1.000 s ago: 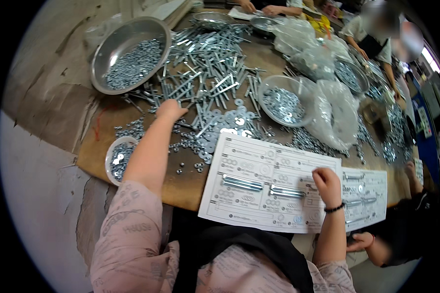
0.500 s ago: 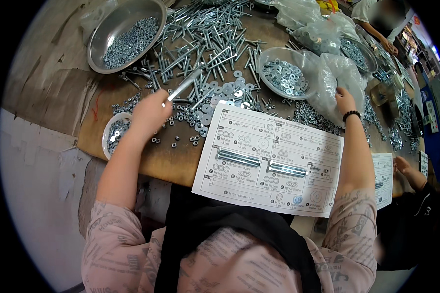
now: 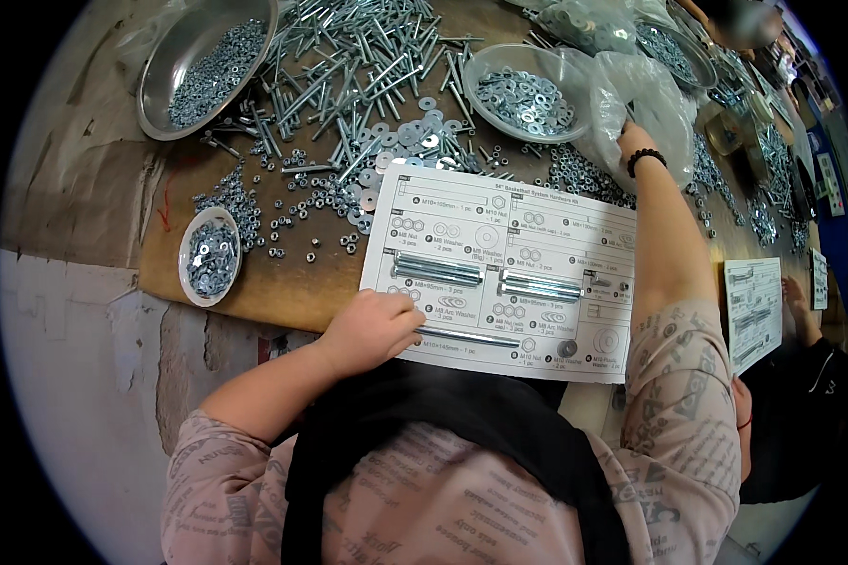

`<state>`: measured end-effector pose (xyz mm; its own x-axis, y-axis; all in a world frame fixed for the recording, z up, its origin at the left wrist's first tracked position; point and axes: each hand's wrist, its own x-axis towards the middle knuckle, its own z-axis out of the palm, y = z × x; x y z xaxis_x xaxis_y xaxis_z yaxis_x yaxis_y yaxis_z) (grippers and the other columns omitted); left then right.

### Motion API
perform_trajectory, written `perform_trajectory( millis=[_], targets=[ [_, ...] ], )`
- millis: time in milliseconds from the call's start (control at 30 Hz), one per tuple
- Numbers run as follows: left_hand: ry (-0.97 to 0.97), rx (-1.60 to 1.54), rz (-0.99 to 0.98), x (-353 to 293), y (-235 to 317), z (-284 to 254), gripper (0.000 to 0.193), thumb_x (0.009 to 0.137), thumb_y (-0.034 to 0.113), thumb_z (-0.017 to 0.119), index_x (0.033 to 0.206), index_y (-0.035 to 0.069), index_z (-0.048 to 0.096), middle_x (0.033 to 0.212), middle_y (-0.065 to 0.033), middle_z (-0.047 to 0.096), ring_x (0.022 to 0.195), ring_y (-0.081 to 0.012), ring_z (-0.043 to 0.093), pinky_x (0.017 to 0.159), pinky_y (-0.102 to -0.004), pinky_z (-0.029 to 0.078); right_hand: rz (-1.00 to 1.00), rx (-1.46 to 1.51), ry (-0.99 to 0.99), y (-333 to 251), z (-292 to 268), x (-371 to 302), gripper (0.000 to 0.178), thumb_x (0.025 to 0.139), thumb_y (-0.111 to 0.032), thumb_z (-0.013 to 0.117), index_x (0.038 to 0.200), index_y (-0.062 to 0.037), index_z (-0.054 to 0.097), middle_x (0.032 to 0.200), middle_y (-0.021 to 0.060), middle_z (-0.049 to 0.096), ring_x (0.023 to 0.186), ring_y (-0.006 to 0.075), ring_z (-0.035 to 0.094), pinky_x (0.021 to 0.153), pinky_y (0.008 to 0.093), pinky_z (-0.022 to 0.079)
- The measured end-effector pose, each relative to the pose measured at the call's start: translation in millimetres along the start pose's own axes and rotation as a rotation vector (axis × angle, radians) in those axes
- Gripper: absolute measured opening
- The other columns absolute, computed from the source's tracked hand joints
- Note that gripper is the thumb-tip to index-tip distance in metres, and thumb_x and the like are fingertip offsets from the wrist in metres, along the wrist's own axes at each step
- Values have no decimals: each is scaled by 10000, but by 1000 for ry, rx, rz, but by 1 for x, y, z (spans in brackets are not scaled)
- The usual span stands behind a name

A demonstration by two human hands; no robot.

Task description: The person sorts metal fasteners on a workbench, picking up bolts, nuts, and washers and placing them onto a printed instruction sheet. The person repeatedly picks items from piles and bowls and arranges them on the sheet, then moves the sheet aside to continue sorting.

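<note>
A printed paper sheet (image 3: 485,202) with hardware drawings lies in front of me, over the table's near edge. My left hand (image 3: 377,328) is closed on one end of a long bolt (image 3: 471,336), which lies flat along the lower row of the sheet. Above it, bundles of shorter bolts rest on the sheet, one bundle on the left (image 3: 438,270) and another bundle on the right (image 3: 540,285). A dark round washer (image 3: 567,348) sits near the bolt's right end. Reaching far right, my right hand (image 3: 634,141) is at a clear plastic bag (image 3: 664,113); its fingers are largely hidden there.
Loose bolts (image 3: 367,71) and flat washers (image 3: 400,141) cover the table beyond the sheet. A steel bowl of nuts (image 3: 151,104), a small white bowl (image 3: 188,278) and a clear tub of washers (image 3: 575,66) stand around them. At right, another person's hand (image 3: 796,299) is beside a second sheet (image 3: 754,306).
My left hand has brought the long bolt from above the pile down onto the sheet. The right hand stays at the plastic bag. The whole view has shifted slightly.
</note>
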<state>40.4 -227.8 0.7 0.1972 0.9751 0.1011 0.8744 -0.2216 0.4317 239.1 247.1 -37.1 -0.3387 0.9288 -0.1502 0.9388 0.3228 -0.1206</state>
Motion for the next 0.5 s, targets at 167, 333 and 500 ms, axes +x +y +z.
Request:
perform_trajectory(
  millis=[167,333,500],
  targets=[
    [73,-76,-131,-16,-5,-4,294,672,194,724,917,112,586,904,-40,554,882,-229,537,800,-358,374,-22,-91,-46,-1,5,16,365,822,-314,574,1046,-31,633,1117,178,594,1036,327,566,886,396,452],
    [103,-108,-240,-22,-5,-14,311,657,196,736,927,119,601,909,-33,553,904,-216,527,838,-356,344,17,-129,-31,11,16,21,355,824,-299,578,1056,-36,634,1130,168,591,1041,320,566,884,394,452],
    [80,-131,-213,-27,-10,-13,300,666,199,729,923,115,598,917,-32,545,904,-210,521,825,-353,338,41,-146,24,-2,-6,-4,346,847,-278,516,1082,-45,618,1124,174,590,1038,337,564,871,405,455]
  ],
)
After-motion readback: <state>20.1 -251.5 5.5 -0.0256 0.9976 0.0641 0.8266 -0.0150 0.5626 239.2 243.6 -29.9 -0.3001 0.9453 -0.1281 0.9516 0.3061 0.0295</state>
